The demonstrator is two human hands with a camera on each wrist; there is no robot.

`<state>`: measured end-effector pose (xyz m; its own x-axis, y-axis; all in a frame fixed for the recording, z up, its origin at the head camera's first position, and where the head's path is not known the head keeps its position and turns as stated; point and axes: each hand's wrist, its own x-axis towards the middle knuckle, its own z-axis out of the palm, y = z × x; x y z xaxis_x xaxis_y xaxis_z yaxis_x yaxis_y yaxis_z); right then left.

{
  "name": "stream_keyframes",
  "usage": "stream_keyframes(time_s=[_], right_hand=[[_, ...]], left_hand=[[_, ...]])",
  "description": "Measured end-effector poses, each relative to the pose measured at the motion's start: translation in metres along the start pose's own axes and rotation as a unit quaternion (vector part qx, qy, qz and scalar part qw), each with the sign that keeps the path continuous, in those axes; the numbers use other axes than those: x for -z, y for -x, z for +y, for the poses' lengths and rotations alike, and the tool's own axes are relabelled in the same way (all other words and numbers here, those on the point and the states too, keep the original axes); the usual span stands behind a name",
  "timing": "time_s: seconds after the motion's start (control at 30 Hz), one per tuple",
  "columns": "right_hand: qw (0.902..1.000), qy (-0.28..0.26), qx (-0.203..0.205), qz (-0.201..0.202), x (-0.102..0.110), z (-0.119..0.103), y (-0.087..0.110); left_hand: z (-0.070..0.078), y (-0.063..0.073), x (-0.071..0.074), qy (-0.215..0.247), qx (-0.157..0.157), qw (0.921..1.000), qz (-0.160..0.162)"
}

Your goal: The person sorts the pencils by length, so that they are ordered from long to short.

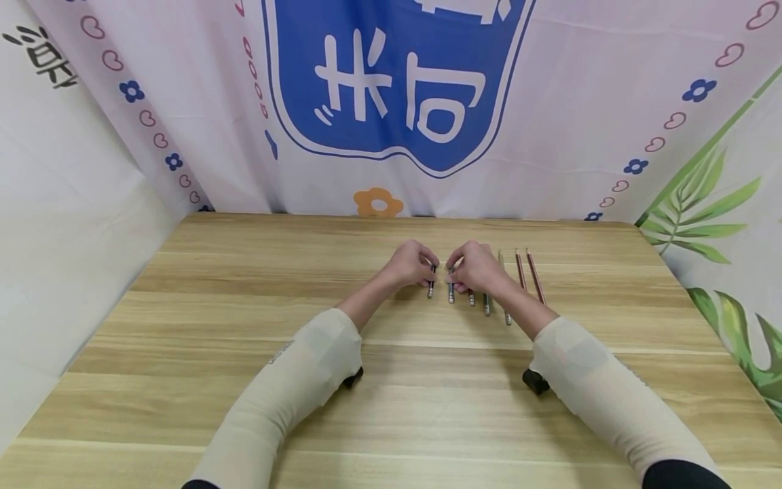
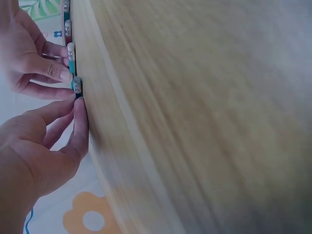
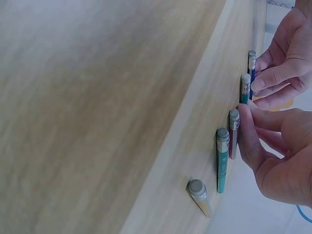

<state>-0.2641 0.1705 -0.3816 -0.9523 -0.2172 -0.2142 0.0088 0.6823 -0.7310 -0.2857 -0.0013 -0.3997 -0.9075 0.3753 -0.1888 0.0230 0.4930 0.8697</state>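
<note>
My left hand (image 1: 412, 263) pinches a dark blue pencil (image 1: 430, 291) between thumb and fingertips, its eraser end pointing toward me. Just to the right, my right hand (image 1: 478, 269) has its thumb and fingertips at a green pencil (image 1: 451, 293), whose white eraser shows in the left wrist view. The two hands nearly meet. Beside the right hand lie a red pencil (image 3: 234, 134) and a second green pencil (image 3: 222, 161), partly under that hand and wrist in the head view. All these pencils lie roughly side by side on the wooden table (image 1: 391, 380).
Farther right lie a yellow pencil (image 1: 508, 316) and two reddish pencils (image 1: 521, 272), partly covered by my right forearm. A printed curtain (image 1: 201, 102) hangs along the table's far edge. White cloth with green leaves (image 1: 709, 231) borders the right side.
</note>
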Motion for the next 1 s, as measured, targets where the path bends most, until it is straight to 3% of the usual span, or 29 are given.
stream_keyframes(time_s=[0.67,0.87,1.0], right_hand=[[0.9993,0.029,0.022,-0.003,0.004,0.003,0.0],[0.9987,0.007,0.051,0.002,0.011,0.007,0.007],[0.9951,0.033,0.09,0.028,0.02,0.011,0.016]], left_hand=[[0.0,0.004,0.005,0.066,0.004,0.9978,-0.012],[-0.006,0.015,0.016,0.032,0.0,0.9994,-0.016],[-0.013,0.029,0.031,-0.009,-0.02,0.9997,-0.007]])
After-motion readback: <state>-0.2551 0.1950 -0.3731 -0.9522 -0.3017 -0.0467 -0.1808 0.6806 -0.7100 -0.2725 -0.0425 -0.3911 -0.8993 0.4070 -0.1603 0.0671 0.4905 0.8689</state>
